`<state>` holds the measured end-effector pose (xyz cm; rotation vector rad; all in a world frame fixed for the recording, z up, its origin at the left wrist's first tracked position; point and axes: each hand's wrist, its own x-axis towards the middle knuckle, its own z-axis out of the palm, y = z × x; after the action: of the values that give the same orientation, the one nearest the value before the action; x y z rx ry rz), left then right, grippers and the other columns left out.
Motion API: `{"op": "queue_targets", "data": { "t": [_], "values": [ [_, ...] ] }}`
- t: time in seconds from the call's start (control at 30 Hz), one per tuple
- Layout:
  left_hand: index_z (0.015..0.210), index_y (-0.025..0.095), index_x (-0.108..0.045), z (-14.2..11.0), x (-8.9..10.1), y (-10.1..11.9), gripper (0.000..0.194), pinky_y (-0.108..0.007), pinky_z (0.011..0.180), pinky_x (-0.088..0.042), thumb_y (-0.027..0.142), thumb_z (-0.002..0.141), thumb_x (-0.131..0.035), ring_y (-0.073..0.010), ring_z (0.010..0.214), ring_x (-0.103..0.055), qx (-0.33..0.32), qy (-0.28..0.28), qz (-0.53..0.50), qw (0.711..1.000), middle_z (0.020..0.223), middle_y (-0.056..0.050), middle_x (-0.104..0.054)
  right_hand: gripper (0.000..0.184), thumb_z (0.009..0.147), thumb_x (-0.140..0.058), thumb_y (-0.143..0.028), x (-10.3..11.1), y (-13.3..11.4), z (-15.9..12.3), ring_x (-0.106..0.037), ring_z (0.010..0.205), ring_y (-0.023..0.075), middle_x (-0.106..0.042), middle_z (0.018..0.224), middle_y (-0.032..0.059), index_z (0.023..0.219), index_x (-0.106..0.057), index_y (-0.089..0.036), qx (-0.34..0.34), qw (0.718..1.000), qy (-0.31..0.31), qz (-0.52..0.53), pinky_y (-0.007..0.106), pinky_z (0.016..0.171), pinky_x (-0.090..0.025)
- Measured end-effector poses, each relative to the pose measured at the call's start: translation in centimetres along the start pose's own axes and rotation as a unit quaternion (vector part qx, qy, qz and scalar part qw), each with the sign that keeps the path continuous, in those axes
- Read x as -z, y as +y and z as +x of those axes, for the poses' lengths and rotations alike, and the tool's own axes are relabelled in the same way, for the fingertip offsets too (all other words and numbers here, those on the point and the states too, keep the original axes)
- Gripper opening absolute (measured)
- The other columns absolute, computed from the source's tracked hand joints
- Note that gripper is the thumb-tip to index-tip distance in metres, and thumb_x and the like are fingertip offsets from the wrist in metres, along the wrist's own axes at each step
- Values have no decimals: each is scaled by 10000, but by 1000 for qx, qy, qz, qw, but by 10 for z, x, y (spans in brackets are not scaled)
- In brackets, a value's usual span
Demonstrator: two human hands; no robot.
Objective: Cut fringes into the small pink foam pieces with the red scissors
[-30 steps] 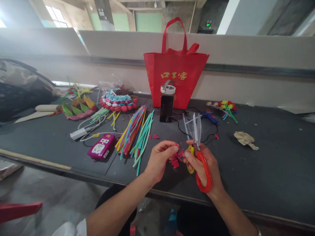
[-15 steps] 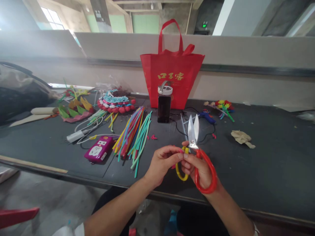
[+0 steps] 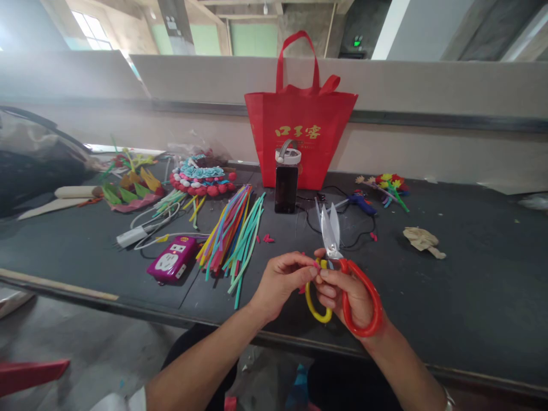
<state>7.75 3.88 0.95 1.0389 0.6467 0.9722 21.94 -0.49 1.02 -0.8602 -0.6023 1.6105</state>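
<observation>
My left hand (image 3: 285, 285) pinches a small pink piece (image 3: 317, 264) between thumb and fingertips. Its tips meet the fingertips of my right hand (image 3: 351, 291), which also seem to touch the piece. Scissors (image 3: 331, 231) with one red and one yellow handle hang in my right hand, blades pointing away from me and slightly apart. Partly hidden behind my left fingers are more pink pieces (image 3: 302, 288) on the table. A few others (image 3: 268, 238) lie farther left, near a bundle of coloured strips (image 3: 229, 234).
A phone (image 3: 286, 189) leans on a lidded bottle before a red bag (image 3: 299, 114). Left are a purple power socket (image 3: 172, 260), a white plug with cable (image 3: 132, 236) and craft flowers (image 3: 132, 191). Right are a blue glue gun (image 3: 362, 202), small flowers (image 3: 391, 185) and crumpled paper (image 3: 423, 240).
My hands have come together at the fingertips around the small pink piece. The scissors have tilted left, and their yellow handle has swung down away from the red one.
</observation>
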Motion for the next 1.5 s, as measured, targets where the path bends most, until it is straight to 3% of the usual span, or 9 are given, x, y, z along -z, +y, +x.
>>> {"op": "queue_targets", "data": {
  "t": [0.13, 0.2, 0.23, 0.37, 0.43, 0.63, 0.9, 1.07, 1.5],
  "values": [
    [760, 139, -707, 0, 0, -2, 181, -217, 533, -369, 288, 692, -783, -80, 557, -492, 3, 21, -20, 1000, 656, -10, -636, 399, 789, -668, -310, 1, 2, -1, -465, 499, 79, -564, 679, -49, 1159, -533, -249, 53, 992, 27, -114, 175, 412, -358],
    [760, 145, -694, 1, 0, -3, 172, -211, 524, -360, 276, 690, -780, -70, 527, -471, 1, 49, -34, 998, 615, 11, -609, 344, 822, -622, -330, 4, 1, -2, -510, 540, 108, -575, 712, -31, 1147, -549, -245, 119, 958, 60, -256, 215, 453, -415],
    [758, 148, -689, 2, 1, -3, 160, -208, 518, -355, 268, 695, -774, -65, 513, -458, -3, 63, -41, 997, 591, 23, -588, 327, 828, -608, -314, 6, 1, -2, -541, 584, 122, -594, 759, -16, 1144, -560, -246, 168, 922, 81, -340, 241, 507, -455],
    [709, 151, -654, 4, 3, -1, 113, -198, 515, -335, 229, 718, -736, -59, 498, -418, -34, 90, -63, 993, 527, 51, -510, 413, 778, -572, -151, 17, 4, -1, -603, 848, 188, -630, 967, 32, 1175, -578, -265, 337, 715, 115, -602, 338, 789, -504],
    [681, 151, -632, 4, 5, -1, 111, -199, 523, -329, 207, 720, -719, -60, 507, -407, -48, 88, -72, 992, 528, 53, -497, 492, 747, -548, -88, 21, 7, 0, -596, 905, 206, -626, 987, 41, 1205, -564, -266, 345, 664, 95, -656, 358, 824, -499],
    [771, 146, -675, 4, 8, 2, 87, -212, 531, -315, 227, 749, -702, -67, 521, -399, -66, 71, -49, 994, 563, 41, -514, 565, 702, -539, -44, 27, 9, 0, -596, 919, 206, -622, 1028, 42, 1220, -536, -269, 320, 655, 68, -682, 348, 810, -516],
    [809, 150, -690, 3, 10, 7, 196, -237, 606, -387, 320, 728, -744, -115, 639, -512, -66, 75, 22, 995, 719, -10, -618, 501, 735, -533, -73, 31, 2, -1, -594, 957, 239, -630, 1014, 55, 1203, -548, -252, 306, 608, 80, -728, 389, 836, -511],
    [801, 150, -699, 4, 10, 5, 189, -224, 592, -378, 311, 719, -755, -102, 613, -493, -67, 78, 18, 995, 689, 1, -609, 503, 743, -517, -76, 32, 2, -2, -604, 954, 243, -637, 991, 64, 1218, -545, -241, 311, 588, 84, -742, 381, 820, -516],
    [793, 142, -710, 3, 9, 6, 216, -224, 590, -377, 329, 699, -761, -103, 603, -490, -53, 80, 23, 995, 666, -2, -615, 465, 748, -528, -97, 34, 6, 0, -622, 946, 237, -664, 1016, 74, 1195, -568, -221, 327, 583, 96, -737, 381, 815, -528]
  ]
}}
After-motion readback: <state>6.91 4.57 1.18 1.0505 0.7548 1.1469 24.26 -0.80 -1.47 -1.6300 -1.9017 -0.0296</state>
